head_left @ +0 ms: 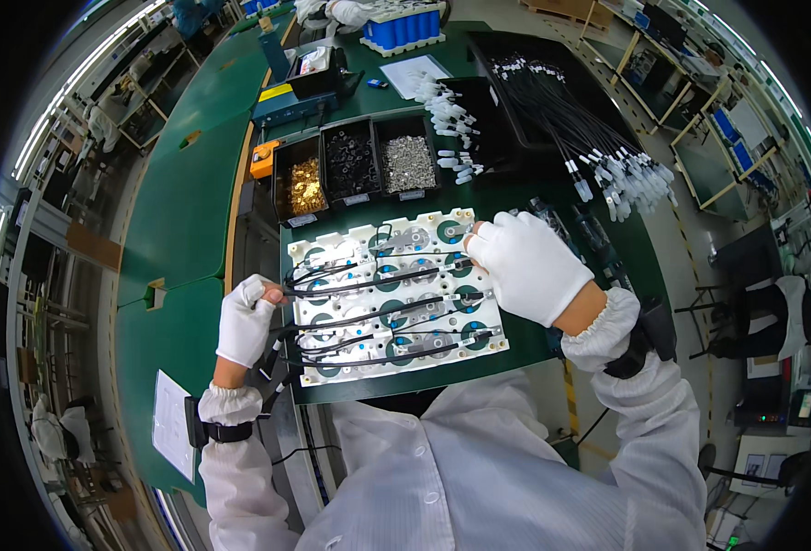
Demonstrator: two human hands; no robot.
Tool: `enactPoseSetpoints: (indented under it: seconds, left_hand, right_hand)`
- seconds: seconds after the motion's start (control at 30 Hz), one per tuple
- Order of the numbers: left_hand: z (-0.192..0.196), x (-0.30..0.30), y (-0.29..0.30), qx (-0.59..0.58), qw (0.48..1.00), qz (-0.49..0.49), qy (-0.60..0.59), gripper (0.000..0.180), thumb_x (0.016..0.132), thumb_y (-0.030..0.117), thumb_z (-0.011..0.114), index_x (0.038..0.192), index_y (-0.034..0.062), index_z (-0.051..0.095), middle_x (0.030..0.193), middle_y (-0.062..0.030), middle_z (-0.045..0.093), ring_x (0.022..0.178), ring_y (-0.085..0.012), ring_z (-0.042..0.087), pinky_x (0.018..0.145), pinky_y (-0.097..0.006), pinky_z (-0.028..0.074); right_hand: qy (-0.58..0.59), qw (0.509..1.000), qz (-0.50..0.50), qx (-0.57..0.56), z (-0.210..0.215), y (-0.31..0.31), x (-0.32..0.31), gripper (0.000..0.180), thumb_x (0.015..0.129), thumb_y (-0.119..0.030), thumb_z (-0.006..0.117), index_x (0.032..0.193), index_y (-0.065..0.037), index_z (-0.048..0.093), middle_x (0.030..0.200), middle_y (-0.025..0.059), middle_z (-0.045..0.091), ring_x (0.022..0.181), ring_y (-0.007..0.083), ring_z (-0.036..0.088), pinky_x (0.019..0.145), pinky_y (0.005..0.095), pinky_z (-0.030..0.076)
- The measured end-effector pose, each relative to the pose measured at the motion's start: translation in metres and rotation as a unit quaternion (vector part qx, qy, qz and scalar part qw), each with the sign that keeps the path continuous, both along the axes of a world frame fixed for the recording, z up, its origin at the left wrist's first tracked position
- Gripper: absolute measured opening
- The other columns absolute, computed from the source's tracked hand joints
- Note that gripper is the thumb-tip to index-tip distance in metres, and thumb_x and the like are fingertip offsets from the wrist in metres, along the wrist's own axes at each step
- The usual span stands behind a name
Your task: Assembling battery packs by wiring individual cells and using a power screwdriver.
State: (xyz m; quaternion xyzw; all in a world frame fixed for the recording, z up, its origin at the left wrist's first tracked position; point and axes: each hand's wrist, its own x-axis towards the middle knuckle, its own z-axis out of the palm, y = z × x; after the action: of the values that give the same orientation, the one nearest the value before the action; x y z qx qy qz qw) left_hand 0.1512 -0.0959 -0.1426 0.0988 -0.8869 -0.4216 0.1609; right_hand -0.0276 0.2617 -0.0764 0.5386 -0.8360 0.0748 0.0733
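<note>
A white battery-module panel (346, 374) lies in front of me, with round green and metallic spots. Several black cables (359, 321) run across it from left to right. My left hand (249, 320), in a white glove with bare fingertips, is closed at the panel's left edge, pinching the black cables there. My right hand (536, 266), gloved the same way, is closed at the upper right corner, thumb and forefinger together beside a flat metal tab (458, 231). Whatever those fingers hold is hidden.
Behind the panel stand black bins of brass-coloured parts (306, 186), black parts (348, 161) and silver parts (408, 163). Black cables with white connectors (639, 179) hang over a black tray at the right. Dark tools (598, 234) lie beside my right hand.
</note>
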Motion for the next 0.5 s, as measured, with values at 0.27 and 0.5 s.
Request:
enactPoseSetpoints:
  seconds: [0.27,0.5]
  left_hand:
    - [0.007,0.006,-0.013,0.161,0.972,-0.069,-0.158,0.024,0.098,0.016,0.064,0.08,-0.0001,0.064,0.079,-0.0029,0.064,0.075,-0.0115,0.059,0.072,-0.027,0.048]
    - [0.078,0.024,-0.023,-0.037,0.993,0.058,-0.098,0.023,0.09,0.0,0.06,0.11,0.0027,0.07,0.107,-0.0053,0.067,0.094,-0.0155,0.063,0.088,-0.029,0.051]
  right_hand:
    - [-0.096,0.994,-0.044,-0.032,-0.012,0.001,-0.005,0.015,0.084,-0.018,0.066,0.092,-0.006,0.066,0.084,0.0118,0.065,0.083,0.031,0.064,0.073,0.0444,0.052]
    - [-0.092,0.985,-0.119,-0.087,-0.004,0.001,0.005,0.012,0.089,-0.016,0.063,0.09,-0.005,0.064,0.085,0.0135,0.064,0.081,0.0326,0.067,0.069,0.0433,0.055]
